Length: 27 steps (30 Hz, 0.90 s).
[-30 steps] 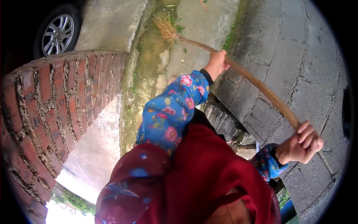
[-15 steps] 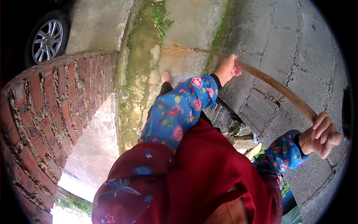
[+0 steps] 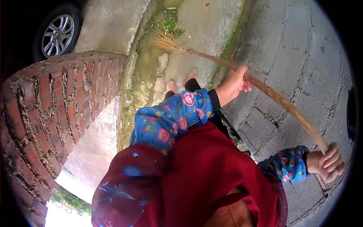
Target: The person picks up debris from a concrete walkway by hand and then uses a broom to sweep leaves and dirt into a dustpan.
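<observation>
A long-handled twig broom (image 3: 289,106) slants across the view, its straw bristles (image 3: 165,41) spread low over the mossy ground at the far side. Midway along the wooden handle, my left hand (image 3: 235,83) is closed around it. My right hand (image 3: 328,163) grips the handle's upper end at the right, its fingers wrapped in a fist. The bristles lie beside a small clump of green weeds (image 3: 172,27). Blue flowered sleeves cover both my forearms.
A red brick wall (image 3: 64,98) curves along the left, with a car wheel (image 3: 57,33) beyond it. On the right rises a grey block wall (image 3: 285,56). My shoes (image 3: 191,75) stand on the concrete strip between them. A dry leaf (image 3: 204,7) lies farther ahead.
The bristles have moved up and left, toward the weeds. My right hand has shifted slightly down, and my left hand a little right and down. Both my shoes now show.
</observation>
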Tool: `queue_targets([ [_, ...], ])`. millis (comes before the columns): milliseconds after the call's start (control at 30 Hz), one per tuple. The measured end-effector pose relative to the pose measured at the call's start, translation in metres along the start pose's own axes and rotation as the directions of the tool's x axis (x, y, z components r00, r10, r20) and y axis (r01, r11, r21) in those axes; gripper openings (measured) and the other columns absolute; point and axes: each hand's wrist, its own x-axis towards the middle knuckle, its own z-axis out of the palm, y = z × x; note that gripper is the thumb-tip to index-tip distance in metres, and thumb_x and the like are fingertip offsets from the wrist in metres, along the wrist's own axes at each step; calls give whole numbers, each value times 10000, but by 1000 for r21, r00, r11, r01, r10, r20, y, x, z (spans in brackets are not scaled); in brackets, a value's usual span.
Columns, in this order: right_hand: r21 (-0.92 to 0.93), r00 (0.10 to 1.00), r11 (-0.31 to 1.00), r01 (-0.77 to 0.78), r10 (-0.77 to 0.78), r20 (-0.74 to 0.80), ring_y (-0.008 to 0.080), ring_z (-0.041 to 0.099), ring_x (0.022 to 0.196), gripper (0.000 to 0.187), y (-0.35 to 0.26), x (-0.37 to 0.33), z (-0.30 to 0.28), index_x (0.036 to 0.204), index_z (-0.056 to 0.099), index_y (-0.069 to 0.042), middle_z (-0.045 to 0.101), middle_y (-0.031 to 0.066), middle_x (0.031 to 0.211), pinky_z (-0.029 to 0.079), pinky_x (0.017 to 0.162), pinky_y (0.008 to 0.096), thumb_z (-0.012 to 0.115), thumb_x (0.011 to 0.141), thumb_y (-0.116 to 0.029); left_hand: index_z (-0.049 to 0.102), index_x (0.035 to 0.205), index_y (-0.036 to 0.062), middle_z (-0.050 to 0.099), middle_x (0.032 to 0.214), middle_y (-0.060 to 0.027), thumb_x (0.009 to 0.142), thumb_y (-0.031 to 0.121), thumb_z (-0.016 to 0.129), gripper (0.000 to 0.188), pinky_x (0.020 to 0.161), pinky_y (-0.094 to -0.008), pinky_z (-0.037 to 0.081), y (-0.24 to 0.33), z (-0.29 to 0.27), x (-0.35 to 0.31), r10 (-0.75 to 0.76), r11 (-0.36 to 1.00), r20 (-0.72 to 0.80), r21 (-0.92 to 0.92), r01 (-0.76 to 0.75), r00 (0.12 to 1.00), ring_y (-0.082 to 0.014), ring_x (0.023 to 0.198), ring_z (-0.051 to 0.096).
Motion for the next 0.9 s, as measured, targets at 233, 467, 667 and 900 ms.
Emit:
queue_targets([
  [233, 69, 963, 974, -215, 199, 183, 94, 360, 391, 102, 141, 22, 26, 761, 470, -96, 358, -45, 467, 343, 432, 279, 384, 802, -58, 470, 805, 18, 555, 641, -123, 810, 230, 415, 219, 364, -322, 372, 32, -72, 108, -141, 989, -198, 15, 147, 970, -204, 441, 517],
  [467, -66, 998, 997, -47, 50, 45, 95, 324, 392, 173, 160, 86, -7, 658, 509, -122, 314, -48, 445, 292, 430, 289, 391, 782, -92, 455, 756, 22, 507, 554, -122, 806, 199, 431, 186, 366, -331, 359, 71, 18, 197, 13, 1000, -163, 7, -12, 987, -224, 404, 482],
  [667, 6, 999, 999, 42, -42, 7, 78, 312, 351, 148, 140, 138, -54, 625, 535, -125, 330, -56, 402, 296, 430, 256, 431, 730, -116, 460, 786, -12, 541, 598, -149, 831, 210, 442, 228, 368, -327, 369, 95, 80, 197, 94, 995, -127, 44, -90, 987, -224, 420, 510],
  [900, 217, 959, 935, -280, 263, 104, 83, 337, 383, 150, 235, 151, -48, 787, 571, -78, 335, -45, 435, 345, 448, 260, 423, 773, -62, 469, 758, 31, 500, 547, -100, 839, 232, 407, 225, 346, -314, 353, 105, 7, 189, -26, 999, -390, 7, 31, 920, -183, 389, 469],
])
